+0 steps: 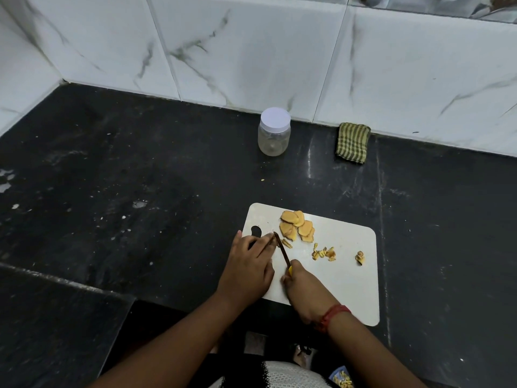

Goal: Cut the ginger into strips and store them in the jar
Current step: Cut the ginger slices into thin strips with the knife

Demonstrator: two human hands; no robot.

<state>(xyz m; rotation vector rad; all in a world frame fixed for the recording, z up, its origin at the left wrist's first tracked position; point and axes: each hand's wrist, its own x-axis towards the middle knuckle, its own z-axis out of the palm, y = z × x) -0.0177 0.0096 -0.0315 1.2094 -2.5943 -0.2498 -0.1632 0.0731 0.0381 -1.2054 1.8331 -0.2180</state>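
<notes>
A white cutting board lies on the black counter. Flat ginger slices are piled at its far edge, and cut strips lie scattered in the middle, with one more bit to the right. My right hand grips the yellow handle of a small knife, blade pointing away from me. My left hand presses its fingertips on the board at the blade's tip, where a few fresh strips lie. A clear jar with a white lid on stands near the wall.
A folded green striped cloth lies against the marble-tiled wall to the right of the jar. The black counter spreads wide to the left and steps down at the near left. The counter's front edge is just below the board.
</notes>
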